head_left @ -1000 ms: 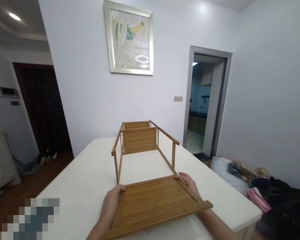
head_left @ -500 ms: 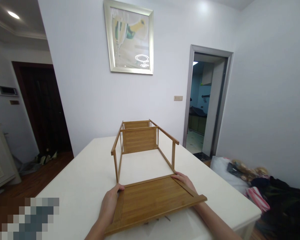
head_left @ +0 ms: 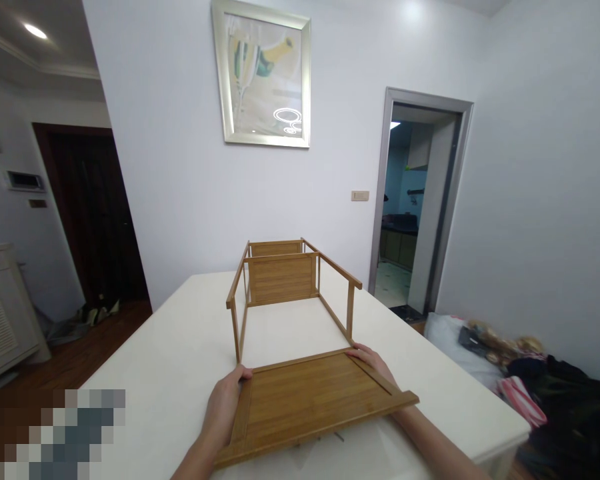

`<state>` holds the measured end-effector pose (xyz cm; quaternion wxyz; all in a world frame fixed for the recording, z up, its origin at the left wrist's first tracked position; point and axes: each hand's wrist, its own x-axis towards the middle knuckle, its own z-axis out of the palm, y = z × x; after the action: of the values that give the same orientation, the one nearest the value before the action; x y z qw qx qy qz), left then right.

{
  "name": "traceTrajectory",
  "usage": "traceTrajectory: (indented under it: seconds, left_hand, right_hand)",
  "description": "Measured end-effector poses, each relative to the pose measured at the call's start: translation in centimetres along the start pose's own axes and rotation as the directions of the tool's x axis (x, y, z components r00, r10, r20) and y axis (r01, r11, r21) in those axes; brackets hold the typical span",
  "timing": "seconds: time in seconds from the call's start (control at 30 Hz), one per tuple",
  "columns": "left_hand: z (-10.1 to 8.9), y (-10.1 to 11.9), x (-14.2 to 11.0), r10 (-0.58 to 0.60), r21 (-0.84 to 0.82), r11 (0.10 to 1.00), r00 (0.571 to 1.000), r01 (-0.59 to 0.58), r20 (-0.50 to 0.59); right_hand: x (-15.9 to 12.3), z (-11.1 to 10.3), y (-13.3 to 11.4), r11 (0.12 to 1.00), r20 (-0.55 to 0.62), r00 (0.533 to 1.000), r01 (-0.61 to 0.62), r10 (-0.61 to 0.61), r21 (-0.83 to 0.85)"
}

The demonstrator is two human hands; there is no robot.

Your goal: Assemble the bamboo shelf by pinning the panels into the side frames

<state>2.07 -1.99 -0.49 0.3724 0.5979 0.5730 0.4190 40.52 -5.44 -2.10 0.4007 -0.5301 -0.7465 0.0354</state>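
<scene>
A brown wooden shelf panel [head_left: 315, 403] is held between my two hands, tilted over the near part of the white table. My left hand [head_left: 225, 399] grips its left edge near the far corner, thumb on top. At the far right corner, my right hand [head_left: 373, 365] holds the panel with its fingers over the edge; the undersides of both grips are hidden. Just beyond lies a wooden shelf frame [head_left: 351, 312] on its side, with an upright panel [head_left: 283, 280] fixed across it. The held panel's far edge is close to the frame's near end; I cannot tell whether they touch.
The white table [head_left: 170, 347] reaches to the wall. Several small dark pieces [head_left: 339, 437], perhaps screws, lie on it under the panel's near edge. Clothes and bags [head_left: 560, 387] are heaped right of the table. A framed picture [head_left: 267, 73] hangs above.
The panel has shifted slightly, its near right end moving a little inward, and the small dark pieces beneath it have come into view. Both hands keep their grip. My view has turned slightly left.
</scene>
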Motion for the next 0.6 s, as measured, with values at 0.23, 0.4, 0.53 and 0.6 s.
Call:
traceTrajectory:
  seconds: [0.23, 0.4, 0.53, 0.6]
  left_hand:
    - [0.1, -1.7, 1.1, 0.168, 0.045, 0.985, 0.984, -0.166, -0.061]
    - [0.1, -2.6, 2.1, 0.210, 0.045, 0.977, 0.974, -0.207, -0.082]
    - [0.1, -2.3, 2.5, 0.226, 0.048, 0.974, 0.970, -0.223, -0.089]
    - [0.0, -2.0, 2.7, 0.234, 0.056, 0.972, 0.968, -0.230, -0.089]
  right_hand:
    - [0.4, 0.6, 1.1, 0.979, -0.057, 0.993, -0.094, 0.106, 0.182]
    - [1.1, 1.8, 0.4, 0.923, -0.183, 0.954, -0.164, 0.239, 0.350]
    - [2.6, 2.1, -1.3, 0.915, -0.229, 0.930, -0.198, 0.289, 0.350]
    - [3.6, 2.2, -1.9, 0.918, -0.261, 0.917, -0.204, 0.301, 0.341]
